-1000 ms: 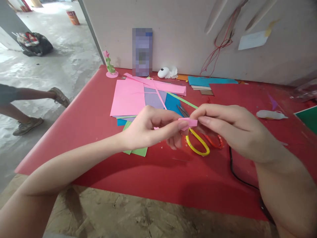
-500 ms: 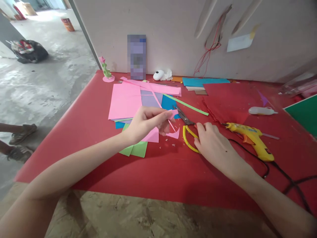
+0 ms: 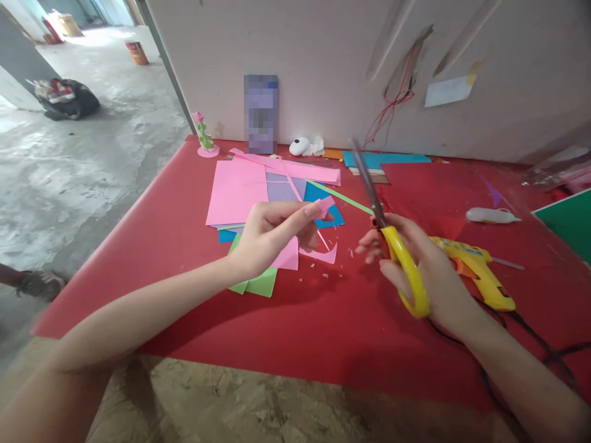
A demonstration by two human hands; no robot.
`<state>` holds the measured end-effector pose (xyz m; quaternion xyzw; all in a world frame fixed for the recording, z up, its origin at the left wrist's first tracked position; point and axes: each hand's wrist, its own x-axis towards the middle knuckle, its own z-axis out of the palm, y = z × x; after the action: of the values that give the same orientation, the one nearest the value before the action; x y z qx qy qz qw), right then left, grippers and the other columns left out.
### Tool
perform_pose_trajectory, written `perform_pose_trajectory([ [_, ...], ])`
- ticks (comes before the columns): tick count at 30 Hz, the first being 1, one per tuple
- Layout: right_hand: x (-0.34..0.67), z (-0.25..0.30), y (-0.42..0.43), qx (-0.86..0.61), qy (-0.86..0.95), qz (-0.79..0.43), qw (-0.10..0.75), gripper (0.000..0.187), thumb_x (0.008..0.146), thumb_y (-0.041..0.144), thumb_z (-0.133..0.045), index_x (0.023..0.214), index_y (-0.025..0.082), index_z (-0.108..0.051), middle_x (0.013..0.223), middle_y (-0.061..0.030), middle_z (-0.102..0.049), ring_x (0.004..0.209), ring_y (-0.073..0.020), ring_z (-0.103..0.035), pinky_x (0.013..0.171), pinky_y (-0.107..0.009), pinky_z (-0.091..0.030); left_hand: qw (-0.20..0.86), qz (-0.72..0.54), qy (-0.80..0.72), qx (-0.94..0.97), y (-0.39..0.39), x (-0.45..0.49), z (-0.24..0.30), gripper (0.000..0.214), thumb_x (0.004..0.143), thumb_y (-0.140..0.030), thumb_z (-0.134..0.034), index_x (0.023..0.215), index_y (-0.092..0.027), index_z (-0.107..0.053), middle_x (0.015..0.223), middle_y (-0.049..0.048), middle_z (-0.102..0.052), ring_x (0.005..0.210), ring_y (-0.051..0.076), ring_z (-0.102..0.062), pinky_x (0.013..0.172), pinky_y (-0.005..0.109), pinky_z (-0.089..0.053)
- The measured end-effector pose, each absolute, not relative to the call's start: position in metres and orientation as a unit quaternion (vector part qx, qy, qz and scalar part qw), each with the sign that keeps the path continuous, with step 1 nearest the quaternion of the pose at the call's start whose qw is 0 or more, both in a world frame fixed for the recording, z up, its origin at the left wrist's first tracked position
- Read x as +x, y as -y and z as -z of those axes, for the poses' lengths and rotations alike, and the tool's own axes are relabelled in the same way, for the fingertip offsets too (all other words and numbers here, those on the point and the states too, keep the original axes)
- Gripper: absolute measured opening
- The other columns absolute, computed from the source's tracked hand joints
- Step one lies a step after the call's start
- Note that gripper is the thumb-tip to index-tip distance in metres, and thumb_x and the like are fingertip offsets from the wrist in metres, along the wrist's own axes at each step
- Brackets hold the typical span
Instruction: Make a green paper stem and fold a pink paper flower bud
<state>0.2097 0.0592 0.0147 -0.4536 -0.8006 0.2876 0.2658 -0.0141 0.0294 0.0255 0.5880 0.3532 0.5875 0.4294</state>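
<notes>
Between the thumb and fingers of my left hand [image 3: 277, 237] is a small piece of pink paper [image 3: 325, 207]. My right hand [image 3: 427, 271] holds a pair of scissors [image 3: 406, 271] with yellow handles, raised off the table and blades pointing up and away; the blades look blurred by motion. Under and behind my left hand lie pink paper sheets [image 3: 237, 194], a blue sheet [image 3: 318, 200] and green pieces [image 3: 263, 283]. A curved pink scrap [image 3: 327, 253] and tiny bits lie between my hands.
A yellow glue gun [image 3: 484, 271] with a black cord lies right of my right hand. A paper flower [image 3: 203, 135] stands at the back left corner of the red table [image 3: 152, 246]. A white bottle [image 3: 492, 215] lies at the right. A person's shoe [image 3: 41, 286] shows at the left.
My right hand has lifted the scissors off the table and swung the blades upward. My left hand keeps hold of the small pink paper in nearly the same place.
</notes>
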Motion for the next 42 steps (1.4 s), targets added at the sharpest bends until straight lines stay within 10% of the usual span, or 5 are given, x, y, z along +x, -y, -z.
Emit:
perform_pose_trajectory([
  [5, 0.204, -0.023, -0.042, -0.389, 0.85, -0.269, 0.231, 0.054, 0.077, 0.024, -0.046, 0.13, 0.027, -0.034, 0.126, -0.0085, -0.052, 0.116, -0.0237, -0.054, 0.092, -0.042, -0.051, 0.415, -0.584, -0.366, 0.594, -0.031, -0.013, -0.026, 0.033, 0.09, -0.037, -0.051, 0.069, -0.015, -0.063, 0.053, -0.0021, -0.06, 0.048, 0.005, -0.057, 0.054, 0.017, -0.049],
  [42, 0.198, -0.02, -0.038, -0.38, 0.882, -0.046, 0.277, 0.034, 0.077, 0.016, -0.047, 0.111, 0.019, -0.046, 0.095, -0.0025, -0.066, 0.077, -0.0131, -0.064, 0.069, -0.021, -0.053, 0.342, -0.565, -0.336, 0.671, -0.032, -0.016, -0.026, 0.033, 0.094, -0.031, -0.043, 0.067, -0.016, -0.055, 0.054, -0.0023, -0.054, 0.052, 0.005, -0.052, 0.053, 0.018, -0.044],
])
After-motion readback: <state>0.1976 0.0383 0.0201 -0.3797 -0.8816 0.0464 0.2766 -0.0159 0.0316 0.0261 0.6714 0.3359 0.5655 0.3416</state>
